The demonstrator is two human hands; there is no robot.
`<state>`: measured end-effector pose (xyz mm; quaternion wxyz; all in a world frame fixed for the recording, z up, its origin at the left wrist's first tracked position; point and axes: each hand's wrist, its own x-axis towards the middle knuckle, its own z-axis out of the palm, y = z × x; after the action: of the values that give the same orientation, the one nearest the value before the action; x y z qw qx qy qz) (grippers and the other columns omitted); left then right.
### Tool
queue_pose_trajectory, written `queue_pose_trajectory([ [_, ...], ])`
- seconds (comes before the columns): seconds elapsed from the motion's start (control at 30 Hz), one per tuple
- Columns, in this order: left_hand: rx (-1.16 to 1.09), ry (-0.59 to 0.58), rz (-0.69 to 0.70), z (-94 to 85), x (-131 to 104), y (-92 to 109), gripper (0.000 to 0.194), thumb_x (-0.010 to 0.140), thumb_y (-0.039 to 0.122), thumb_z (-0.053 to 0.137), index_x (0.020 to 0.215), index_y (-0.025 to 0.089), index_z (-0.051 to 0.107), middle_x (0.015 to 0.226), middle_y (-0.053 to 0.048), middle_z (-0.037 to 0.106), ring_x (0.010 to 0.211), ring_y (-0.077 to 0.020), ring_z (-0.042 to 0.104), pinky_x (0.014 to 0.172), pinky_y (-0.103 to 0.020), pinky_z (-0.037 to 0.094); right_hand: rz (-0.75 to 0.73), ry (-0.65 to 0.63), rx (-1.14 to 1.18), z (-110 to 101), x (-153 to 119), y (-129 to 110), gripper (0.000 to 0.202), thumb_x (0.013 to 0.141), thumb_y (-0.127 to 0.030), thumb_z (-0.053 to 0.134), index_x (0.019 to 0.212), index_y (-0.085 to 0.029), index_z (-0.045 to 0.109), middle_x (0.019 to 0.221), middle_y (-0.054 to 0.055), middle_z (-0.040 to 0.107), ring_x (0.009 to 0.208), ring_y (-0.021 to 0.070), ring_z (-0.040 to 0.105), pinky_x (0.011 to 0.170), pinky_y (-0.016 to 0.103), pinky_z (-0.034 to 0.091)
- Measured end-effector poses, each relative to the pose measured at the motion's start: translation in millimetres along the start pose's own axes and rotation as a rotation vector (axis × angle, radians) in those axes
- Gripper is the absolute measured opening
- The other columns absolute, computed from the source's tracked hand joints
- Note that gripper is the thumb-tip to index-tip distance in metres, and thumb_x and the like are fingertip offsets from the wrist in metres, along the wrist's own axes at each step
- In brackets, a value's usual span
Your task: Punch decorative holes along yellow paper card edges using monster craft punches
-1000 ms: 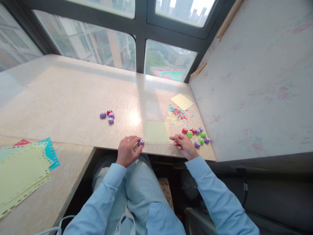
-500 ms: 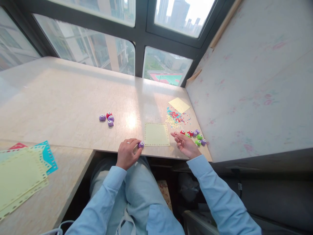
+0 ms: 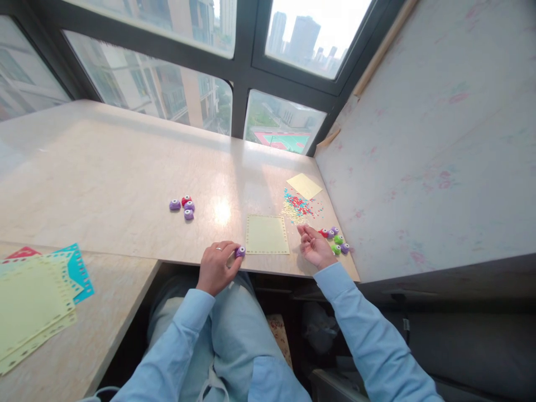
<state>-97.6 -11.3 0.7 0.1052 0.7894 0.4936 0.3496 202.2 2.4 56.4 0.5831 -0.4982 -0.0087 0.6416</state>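
while l hand (image 3: 216,268) pinches purple punch (image 3: 240,252), r hand (image 3: 315,248) curled, part-hiding other punches (image 3: 338,239); can't tell if pinching smth

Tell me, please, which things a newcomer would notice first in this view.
The eye would likely fall first on the bright scatter of red, blue and yellow confetti beyond the right hand. Next comes the pale sheet with punched edges, lying between the hands. At its left edge, the left hand holds a small purple punch.

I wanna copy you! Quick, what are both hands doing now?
Left hand: holding a purple punch.
Right hand: curled up; can't tell if it's holding something.
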Motion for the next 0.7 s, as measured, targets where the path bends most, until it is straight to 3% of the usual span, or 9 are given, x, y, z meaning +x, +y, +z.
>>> queue_pose_trajectory([
  [0.2,-0.006,-0.003,-0.008,0.7,0,-1,0.017,0.089,0.032,0.059,0.1,0.022,0.067,0.105,-0.005,0.071,0.096,-0.0231,0.062,0.084,-0.038,0.045,0.005,-0.049,-0.077,-14,1,4,0.008,0.085,-0.016,0.068,0.088,-0.015,0.061,0.082,0.001,0.073,0.048,0.0031,0.06,0.037,0.007,0.043],
  [0.3,-0.02,-0.023,-0.046,0.2,1,1,0.018,0.089,0.033,0.058,0.099,0.022,0.068,0.104,-0.005,0.071,0.096,-0.023,0.061,0.084,-0.038,0.045,0.002,-0.047,-0.161,-15,-11,7,0.009,0.085,-0.015,0.067,0.093,-0.015,0.063,0.091,0.004,0.074,0.06,0.0068,0.067,0.04,0.01,0.046],
  [0.47,-0.032,-0.043,-0.13,0.7,7,5,0.018,0.089,0.033,0.057,0.098,0.022,0.068,0.103,-0.006,0.07,0.095,-0.0233,0.061,0.085,-0.038,0.045,-0.15,-0.116,-0.419,-12,-30,13,0.026,0.073,-0.017,0.079,0.096,-0.016,0.066,0.112,0.009,0.07,0.097,0.017,0.07,0.073,0.022,0.061],
  [0.57,-0.028,-0.052,-0.166,2.5,11,6,0.019,0.088,0.033,0.057,0.099,0.023,0.069,0.101,-0.006,0.07,0.094,-0.0239,0.06,0.086,-0.038,0.045,-0.205,-0.121,-0.499,-10,-30,17,0.032,0.068,-0.018,0.083,0.095,-0.016,0.065,0.109,0.008,0.068,0.096,0.0146,0.068,0.078,0.021,0.06],
  [0.7,-0.006,-0.083,-0.193,4.2,15,7,0.021,0.087,0.033,0.058,0.101,0.024,0.071,0.099,-0.006,0.069,0.093,-0.0252,0.06,0.084,-0.039,0.045,-0.155,-0.153,-0.449,-8,-23,21,0.035,0.067,-0.019,0.084,0.095,-0.017,0.064,0.107,0.008,0.067,0.099,0.0153,0.067,0.084,0.024,0.059],
])
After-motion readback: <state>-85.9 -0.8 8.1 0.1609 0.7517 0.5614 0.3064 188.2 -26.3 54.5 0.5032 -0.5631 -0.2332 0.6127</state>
